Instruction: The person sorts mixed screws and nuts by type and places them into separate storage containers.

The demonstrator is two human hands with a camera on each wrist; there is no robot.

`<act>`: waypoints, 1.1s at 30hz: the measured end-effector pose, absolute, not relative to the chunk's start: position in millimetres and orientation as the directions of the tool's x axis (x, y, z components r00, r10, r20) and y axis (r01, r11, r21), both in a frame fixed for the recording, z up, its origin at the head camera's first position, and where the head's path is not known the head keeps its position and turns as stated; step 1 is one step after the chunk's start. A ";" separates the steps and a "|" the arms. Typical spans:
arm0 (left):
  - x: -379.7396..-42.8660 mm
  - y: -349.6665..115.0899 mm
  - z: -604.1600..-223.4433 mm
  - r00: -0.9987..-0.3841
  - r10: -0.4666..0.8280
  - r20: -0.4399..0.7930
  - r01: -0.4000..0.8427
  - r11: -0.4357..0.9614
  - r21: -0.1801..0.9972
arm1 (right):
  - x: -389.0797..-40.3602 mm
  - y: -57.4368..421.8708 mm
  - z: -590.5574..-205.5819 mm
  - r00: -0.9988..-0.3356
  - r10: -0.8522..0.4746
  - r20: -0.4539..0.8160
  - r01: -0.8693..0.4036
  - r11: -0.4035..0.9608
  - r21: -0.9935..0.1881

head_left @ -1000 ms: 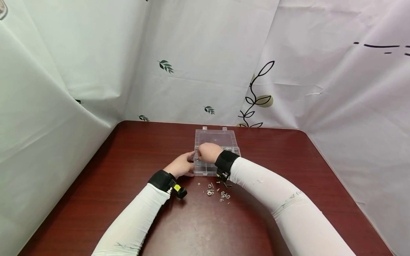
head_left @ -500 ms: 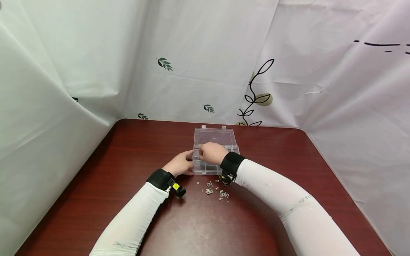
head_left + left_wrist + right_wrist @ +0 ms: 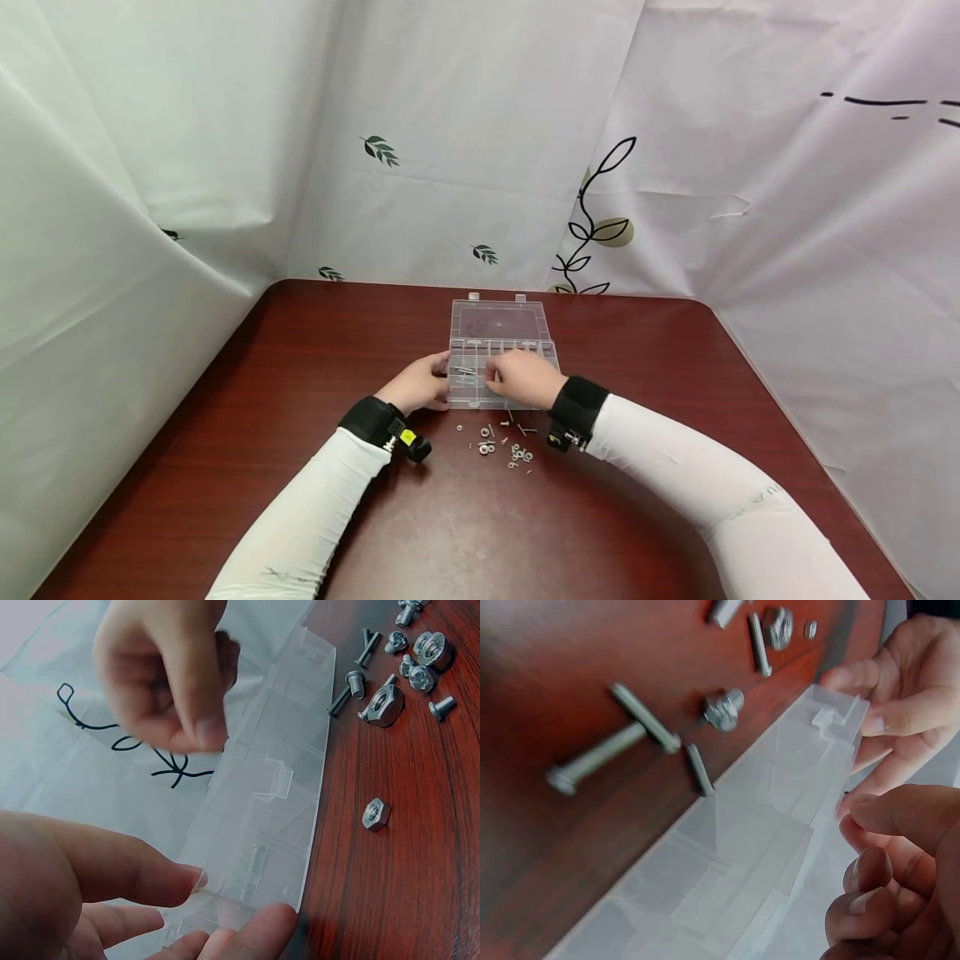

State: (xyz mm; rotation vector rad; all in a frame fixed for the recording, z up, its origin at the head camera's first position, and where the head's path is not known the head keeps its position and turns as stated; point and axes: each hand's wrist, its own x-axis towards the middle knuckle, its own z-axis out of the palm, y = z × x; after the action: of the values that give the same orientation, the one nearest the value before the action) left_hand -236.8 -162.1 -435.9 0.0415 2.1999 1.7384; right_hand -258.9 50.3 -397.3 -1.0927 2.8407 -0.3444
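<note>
Left hand gripping clear box, right hand blurred, covering part.

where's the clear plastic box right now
In the head view, the clear plastic box sits on the table, the left hand at its left end, the right hand over it, loose screws and nuts nearer the camera.

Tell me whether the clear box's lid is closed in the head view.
No, the lid is open, swung back beyond the far edge of the clear box.
</note>
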 end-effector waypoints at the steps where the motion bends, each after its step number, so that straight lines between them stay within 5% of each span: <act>1: -236.9 -162.2 -436.3 -0.943 0.230 -0.241 -0.181 0.251 0.951 | -256.3 53.8 -397.7 -0.742 -0.670 0.012 -0.653 0.720 -0.236; 33: -232.7 -160.1 -432.5 -0.946 0.226 -0.231 -0.168 0.268 0.949 | -222.0 119.0 -431.5 -0.717 -0.697 -0.024 -0.676 0.702 -0.225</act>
State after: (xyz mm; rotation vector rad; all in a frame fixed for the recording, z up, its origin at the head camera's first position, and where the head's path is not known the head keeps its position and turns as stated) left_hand -232.7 -160.1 -432.5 0.0531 2.2233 1.7255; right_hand -222.0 119.0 -431.5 -1.1322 2.7987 -0.3047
